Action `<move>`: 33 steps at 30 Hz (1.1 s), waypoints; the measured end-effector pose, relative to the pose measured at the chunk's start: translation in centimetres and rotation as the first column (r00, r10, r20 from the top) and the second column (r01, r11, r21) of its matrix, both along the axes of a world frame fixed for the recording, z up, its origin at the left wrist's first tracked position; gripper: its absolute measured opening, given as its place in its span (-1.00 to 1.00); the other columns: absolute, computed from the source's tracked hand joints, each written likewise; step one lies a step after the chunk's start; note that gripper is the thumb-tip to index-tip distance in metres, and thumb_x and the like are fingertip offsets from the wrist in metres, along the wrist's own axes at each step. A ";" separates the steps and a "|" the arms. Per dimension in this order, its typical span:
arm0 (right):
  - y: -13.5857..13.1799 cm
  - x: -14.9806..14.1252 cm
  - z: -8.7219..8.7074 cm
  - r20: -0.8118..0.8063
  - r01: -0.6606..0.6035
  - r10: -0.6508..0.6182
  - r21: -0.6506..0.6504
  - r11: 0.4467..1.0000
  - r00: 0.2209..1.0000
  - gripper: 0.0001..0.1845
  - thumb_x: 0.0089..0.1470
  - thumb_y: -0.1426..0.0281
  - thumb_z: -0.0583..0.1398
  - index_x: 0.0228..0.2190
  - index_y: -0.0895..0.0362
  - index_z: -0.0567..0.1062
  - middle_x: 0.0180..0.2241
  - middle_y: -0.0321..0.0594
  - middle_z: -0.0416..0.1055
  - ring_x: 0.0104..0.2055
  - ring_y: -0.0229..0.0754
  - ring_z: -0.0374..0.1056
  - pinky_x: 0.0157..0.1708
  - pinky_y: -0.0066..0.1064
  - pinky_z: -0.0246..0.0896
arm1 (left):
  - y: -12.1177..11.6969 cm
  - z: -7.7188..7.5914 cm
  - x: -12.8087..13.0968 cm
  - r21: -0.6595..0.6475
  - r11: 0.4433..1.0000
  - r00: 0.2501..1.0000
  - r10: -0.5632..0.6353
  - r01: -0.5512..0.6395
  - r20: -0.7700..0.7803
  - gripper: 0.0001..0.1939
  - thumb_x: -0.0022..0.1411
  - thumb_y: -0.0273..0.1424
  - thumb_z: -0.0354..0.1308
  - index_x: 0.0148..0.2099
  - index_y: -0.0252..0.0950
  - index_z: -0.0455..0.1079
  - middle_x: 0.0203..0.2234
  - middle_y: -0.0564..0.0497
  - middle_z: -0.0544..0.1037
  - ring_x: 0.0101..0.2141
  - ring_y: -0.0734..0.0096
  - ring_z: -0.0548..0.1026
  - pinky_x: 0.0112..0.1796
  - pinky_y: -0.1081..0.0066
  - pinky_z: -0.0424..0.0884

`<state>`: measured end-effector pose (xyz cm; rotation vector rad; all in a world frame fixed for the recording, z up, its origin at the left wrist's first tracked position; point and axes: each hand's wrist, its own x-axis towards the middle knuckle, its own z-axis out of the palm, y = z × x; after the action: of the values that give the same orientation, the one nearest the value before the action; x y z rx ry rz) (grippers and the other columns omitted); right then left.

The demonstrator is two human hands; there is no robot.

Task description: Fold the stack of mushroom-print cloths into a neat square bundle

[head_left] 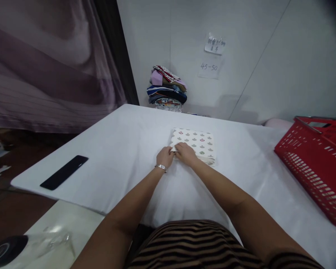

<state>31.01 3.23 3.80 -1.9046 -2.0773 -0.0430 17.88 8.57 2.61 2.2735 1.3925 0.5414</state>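
Fingers [179, 145] of left hand [165, 156] and right hand [185, 153] pinch the folded cloth [194, 140], tips partly hidden

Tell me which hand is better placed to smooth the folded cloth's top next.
Probably the right hand: it lies over the near edge of the folded cloth, reaching onto its top, while the left hand sits mostly outside its near-left corner.

"45-50" on lower sheet [208, 71], blurred handwriting on upper note [214, 47]

Room between folded cloth [194, 140] and black slab [64, 172] — red basket [315, 160] blocks the right
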 end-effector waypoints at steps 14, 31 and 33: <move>0.0 -0.1 1.7 0.085 -0.008 0.019 -0.131 0.991 0.996 -0.73 0.20 0.39 -0.04 -0.10 0.09 0.35 -0.23 -0.16 0.43 -0.21 -0.14 0.28 -0.33 -0.43 0.05 | -1.3 -0.7 1.0 -0.053 0.987 0.982 0.155 -0.151 0.103 -0.74 0.12 -0.30 0.08 -0.11 -0.19 0.23 -0.13 -0.03 0.39 -0.19 0.30 0.43 -0.27 0.38 0.28; 0.1 -0.4 1.4 0.162 -0.028 0.049 -0.128 0.991 0.986 -0.71 0.20 0.40 -0.05 -0.07 0.11 0.33 -0.25 -0.13 0.43 -0.23 -0.10 0.29 -0.34 -0.40 0.04 | -0.7 -1.7 2.3 -0.045 0.973 0.969 0.229 -0.225 0.096 -0.83 0.10 -0.41 0.03 -0.20 -0.22 0.20 -0.19 -0.08 0.41 -0.16 0.23 0.41 -0.23 0.33 0.25; 0.2 -0.4 1.1 0.160 -0.019 0.039 -0.124 0.992 0.986 -0.72 0.20 0.41 -0.04 -0.09 0.12 0.34 -0.25 -0.12 0.43 -0.22 -0.10 0.28 -0.31 -0.39 0.04 | -0.7 -1.6 2.2 -0.046 0.975 0.970 0.221 -0.218 0.096 -0.82 0.09 -0.43 0.03 -0.19 -0.22 0.21 -0.18 -0.08 0.41 -0.15 0.23 0.41 -0.23 0.33 0.26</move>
<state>30.57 3.39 4.94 -2.0017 -2.2615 -0.0675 20.13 7.88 0.98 2.0467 1.5996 0.6859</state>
